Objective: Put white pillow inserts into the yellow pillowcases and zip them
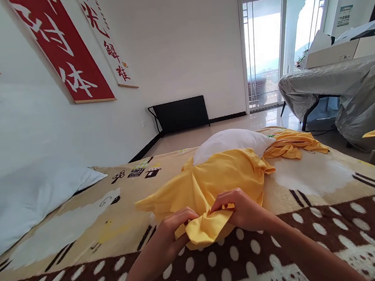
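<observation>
A yellow pillowcase [226, 176] lies on the bed, pulled partway over a white pillow [231, 140] whose far side still shows bare. My left hand [178, 228] pinches the near edge of the yellow cloth, thumb below and fingers on top. Just to the right, my right hand [241, 208] grips the same gathered edge with bent fingers. Between the two hands the fabric is bunched and folded over toward me. One corner of the cloth stretches out flat to the left.
The bed is covered by a beige and brown sheep-patterned blanket [129, 224]. A white pillow [32, 202] lies at left, crumpled orange-yellow cloth [296, 144] at the far right. Beyond are a black folded table [181, 114] against the wall and a plastic-covered table [339, 79] bearing boxes.
</observation>
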{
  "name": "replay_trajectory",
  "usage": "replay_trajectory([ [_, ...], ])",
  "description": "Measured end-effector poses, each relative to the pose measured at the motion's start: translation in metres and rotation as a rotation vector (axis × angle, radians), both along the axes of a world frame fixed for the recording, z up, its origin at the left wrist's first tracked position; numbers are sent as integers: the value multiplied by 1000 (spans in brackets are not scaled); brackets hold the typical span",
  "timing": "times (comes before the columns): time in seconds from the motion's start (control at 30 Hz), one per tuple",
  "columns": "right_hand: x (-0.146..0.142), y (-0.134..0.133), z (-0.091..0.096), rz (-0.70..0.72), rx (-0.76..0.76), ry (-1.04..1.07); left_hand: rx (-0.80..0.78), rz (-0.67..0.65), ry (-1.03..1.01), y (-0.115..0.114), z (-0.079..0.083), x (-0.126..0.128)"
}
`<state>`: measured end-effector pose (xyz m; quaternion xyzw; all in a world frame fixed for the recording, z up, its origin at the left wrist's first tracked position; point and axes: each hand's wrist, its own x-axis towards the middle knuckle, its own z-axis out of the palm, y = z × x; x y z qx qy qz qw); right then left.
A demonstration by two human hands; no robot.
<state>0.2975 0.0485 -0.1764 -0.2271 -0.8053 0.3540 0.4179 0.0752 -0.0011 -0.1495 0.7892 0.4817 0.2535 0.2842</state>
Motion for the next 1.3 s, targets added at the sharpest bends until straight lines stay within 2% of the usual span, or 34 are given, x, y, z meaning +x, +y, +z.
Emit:
replay_trajectory([
  [0.2,-10,2,-12,-15,152,-38,167,143,-94,9,-15,11],
  [0.3,-15,4,-19,-90,281,-70,216,131,-161,9,-16,18],
  [0.4,-15,6,-20,-123,321,-1,180,51,-207,7,-11,16],
  [0.47,-13,7,-18,-100,286,46,182,31,-253,4,-5,9],
  [0.57,-9,12,-17,-103,166,82,246,101,-303,-2,2,-8],
  [0.7,-9,20,-19,-155,-19,176,345,121,-133,-5,5,-18],
  [0.77,-9,23,-19,-147,-89,238,524,270,14,-3,1,-10],
  [0.83,-9,25,-19,-127,-144,289,792,545,96,-5,-3,7],
  [0.87,-9,25,-19,-110,-168,309,917,642,114,-7,-4,16],
  [0.9,-9,26,-19,-91,-193,324,999,662,124,-10,-5,25],
  [0.93,-9,26,-20,-73,-220,338,1010,604,135,-13,-5,34],
  [0.97,-9,26,-20,-64,-249,355,948,486,150,-16,-4,41],
  [1.03,-9,26,-22,-75,-296,397,673,246,170,-20,-3,50],
  [1.07,-9,25,-23,-96,-305,416,528,200,155,-20,-3,52],
  [1.1,-9,25,-23,-121,-299,433,412,218,121,-19,-4,54],
  [1.17,-9,21,-23,-156,-227,457,277,357,-30,-13,-11,56],
  [1.23,-9,16,-22,-164,-86,445,163,496,-331,-5,-21,58],
  [1.3,-9,10,-19,-151,94,391,15,555,-708,1,-30,61],
])
